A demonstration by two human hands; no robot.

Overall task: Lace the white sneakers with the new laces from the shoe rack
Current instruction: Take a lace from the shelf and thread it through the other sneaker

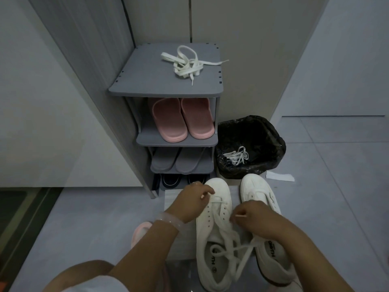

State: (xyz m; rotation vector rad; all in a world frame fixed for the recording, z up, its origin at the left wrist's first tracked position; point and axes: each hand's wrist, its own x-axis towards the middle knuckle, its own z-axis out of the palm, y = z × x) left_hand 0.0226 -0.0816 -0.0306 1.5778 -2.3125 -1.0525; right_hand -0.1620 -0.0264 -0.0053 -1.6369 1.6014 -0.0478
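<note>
left hand (pixel 194 200) pinches lace (pixel 219 223) at left sneaker (pixel 212 232), lower centre | right hand (pixel 250 218) pinches lace tip | spare laces (pixel 186 63) atop shoe rack (pixel 147 81), upper centre

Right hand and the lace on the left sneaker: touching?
Touching. The head view shows the right hand with fingers pinching the lace tip above the left sneaker, no gap visible.

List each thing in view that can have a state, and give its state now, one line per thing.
Left white sneaker: partly laced, lace ends loose.
Right white sneaker: no lacing visible.
White lace bundle on the grey rack top: loose, unused.
Black-lined bin: open, white laces inside.
Left hand: pinches the lace.
Right hand: pinches a lace tip.
</note>
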